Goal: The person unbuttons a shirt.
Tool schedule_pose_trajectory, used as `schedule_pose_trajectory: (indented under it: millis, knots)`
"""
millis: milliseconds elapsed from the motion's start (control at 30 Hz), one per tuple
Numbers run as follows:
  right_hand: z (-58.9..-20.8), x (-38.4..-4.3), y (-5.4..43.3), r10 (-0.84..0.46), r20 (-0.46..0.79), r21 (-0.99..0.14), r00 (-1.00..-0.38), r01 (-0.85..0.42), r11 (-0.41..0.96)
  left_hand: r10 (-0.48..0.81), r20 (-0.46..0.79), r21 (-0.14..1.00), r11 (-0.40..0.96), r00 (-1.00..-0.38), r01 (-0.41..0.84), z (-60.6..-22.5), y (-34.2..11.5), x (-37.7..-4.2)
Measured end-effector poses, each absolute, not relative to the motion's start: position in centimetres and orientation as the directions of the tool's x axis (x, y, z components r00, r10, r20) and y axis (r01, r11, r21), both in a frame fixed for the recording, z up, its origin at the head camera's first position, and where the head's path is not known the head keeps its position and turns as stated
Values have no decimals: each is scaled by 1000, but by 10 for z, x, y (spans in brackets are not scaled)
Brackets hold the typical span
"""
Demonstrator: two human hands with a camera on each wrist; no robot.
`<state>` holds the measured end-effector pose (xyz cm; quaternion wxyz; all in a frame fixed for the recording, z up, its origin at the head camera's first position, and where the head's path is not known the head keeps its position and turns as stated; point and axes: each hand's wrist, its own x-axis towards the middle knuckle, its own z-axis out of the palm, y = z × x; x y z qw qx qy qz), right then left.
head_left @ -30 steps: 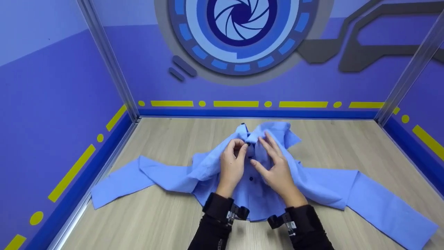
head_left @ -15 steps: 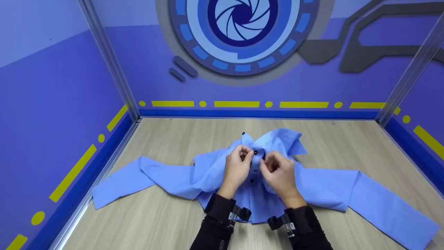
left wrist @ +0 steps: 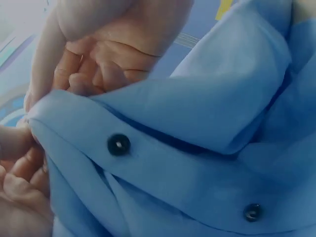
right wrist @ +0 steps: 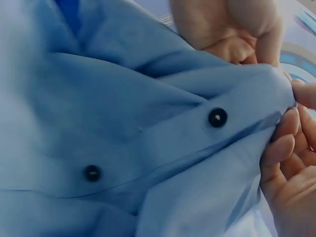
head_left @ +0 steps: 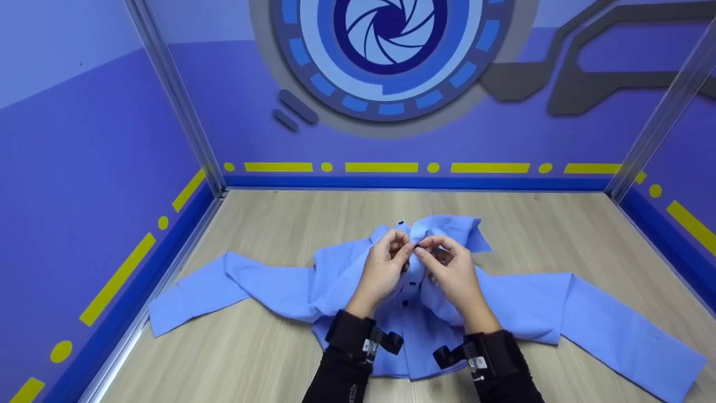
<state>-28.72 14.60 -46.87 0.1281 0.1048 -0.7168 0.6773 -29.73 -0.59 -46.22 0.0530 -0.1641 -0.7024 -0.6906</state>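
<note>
Shirt (head_left: 417,333) of light blue cloth lies on the wooden table (head_left: 268,358), one sleeve (head_left: 263,288) stretched out to the left and the other sleeve (head_left: 582,319) to the right. Left hand (head_left: 382,271) and right hand (head_left: 452,274) meet over its front, just below the collar (head_left: 447,228), each pinching the cloth between thumb and fingers. A small dark spot shows where the fingertips meet, but the head view leaves it too tiny to name.

Only the head view takes in both outspread sleeves, the dark button (head_left: 400,223) at the collar tip, the black cuffs (head_left: 351,336) and the painted wall (head_left: 380,143) behind the table. The wrist views give what it cannot: the front strip pulled to a narrow edge where the fingers grip, with a round, shiny button (left wrist: 118,144) near that grip and a second button (left wrist: 253,212) farther along. The left wrist view also shows a loose fold of cloth (left wrist: 207,106) lying beside the strip, while the right wrist view shows the same two buttons from the opposite side
</note>
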Motion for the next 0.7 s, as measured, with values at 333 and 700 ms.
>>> schedule_pose_trajectory:
  millis: [333,700]
  knots:
    - [-516,-303,147,-32,88,-942,-996,-93,322,140,104,965,227,-985,134,-518,-7,-313]
    - [-547,-311,150,-52,39,-939,-998,-54,338,160,50,998,35,-986,56,-555,-15,-323]
